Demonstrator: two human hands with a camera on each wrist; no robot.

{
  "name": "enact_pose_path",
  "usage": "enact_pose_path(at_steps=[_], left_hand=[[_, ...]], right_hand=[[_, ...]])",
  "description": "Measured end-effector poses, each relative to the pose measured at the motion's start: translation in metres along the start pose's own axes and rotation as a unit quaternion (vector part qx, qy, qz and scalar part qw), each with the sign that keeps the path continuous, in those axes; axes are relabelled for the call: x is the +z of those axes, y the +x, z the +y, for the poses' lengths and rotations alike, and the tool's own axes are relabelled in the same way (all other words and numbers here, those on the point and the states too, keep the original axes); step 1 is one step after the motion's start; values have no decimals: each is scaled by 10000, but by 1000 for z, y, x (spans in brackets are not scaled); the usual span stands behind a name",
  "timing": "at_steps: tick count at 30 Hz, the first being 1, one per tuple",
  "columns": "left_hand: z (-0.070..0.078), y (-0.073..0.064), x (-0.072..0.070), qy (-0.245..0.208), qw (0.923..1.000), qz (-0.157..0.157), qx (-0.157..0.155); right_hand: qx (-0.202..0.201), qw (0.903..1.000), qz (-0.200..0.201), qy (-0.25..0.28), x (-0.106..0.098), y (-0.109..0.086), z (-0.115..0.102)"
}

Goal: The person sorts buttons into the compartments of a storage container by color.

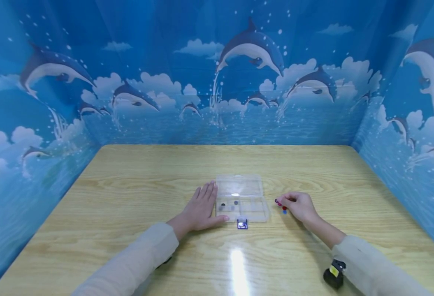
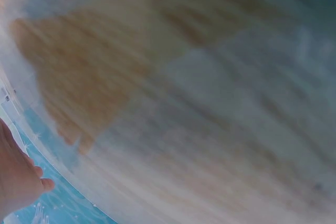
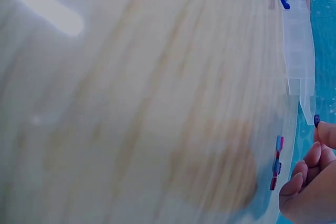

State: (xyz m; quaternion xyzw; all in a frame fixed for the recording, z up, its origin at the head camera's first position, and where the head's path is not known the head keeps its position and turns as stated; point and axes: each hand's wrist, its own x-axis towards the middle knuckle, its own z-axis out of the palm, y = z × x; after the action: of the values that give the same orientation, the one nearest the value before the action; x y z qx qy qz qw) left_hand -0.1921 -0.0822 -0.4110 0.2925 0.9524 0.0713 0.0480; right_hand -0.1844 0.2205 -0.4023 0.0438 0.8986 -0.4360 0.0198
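A clear plastic compartment box (image 1: 254, 216) lies on the table with its lid (image 1: 239, 185) raised back and a blue latch (image 1: 242, 224) at the front. Several small dark round pieces (image 1: 236, 202) sit in its left compartments. My left hand (image 1: 202, 207) lies flat along the box's left side, fingers straight, thumb across the front left corner. To the right of the box, my right hand (image 1: 300, 206) pinches a small dark blue button (image 3: 316, 120) between thumb and finger. Below that hand, several red, blue and pink buttons (image 3: 277, 163) lie on the wood.
The wood-grain table (image 1: 146, 172) ends at a blue dolphin-print curtain (image 1: 165, 82) at the back and sides. A black wrist camera (image 1: 334, 274) hangs under the right sleeve. Light glares off the table (image 1: 239, 267) in front of the box.
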Motion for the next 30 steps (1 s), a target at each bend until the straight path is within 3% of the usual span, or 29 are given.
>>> enact_pose_path(at_steps=[18,30], left_hand=[[0,0,1,60,10000,-1,-37],[0,1,2,38,10000,9,-56]], right_hand=[[332,9968,-1,722,8,4,-14],[234,9970,88,727,17,5,-23]])
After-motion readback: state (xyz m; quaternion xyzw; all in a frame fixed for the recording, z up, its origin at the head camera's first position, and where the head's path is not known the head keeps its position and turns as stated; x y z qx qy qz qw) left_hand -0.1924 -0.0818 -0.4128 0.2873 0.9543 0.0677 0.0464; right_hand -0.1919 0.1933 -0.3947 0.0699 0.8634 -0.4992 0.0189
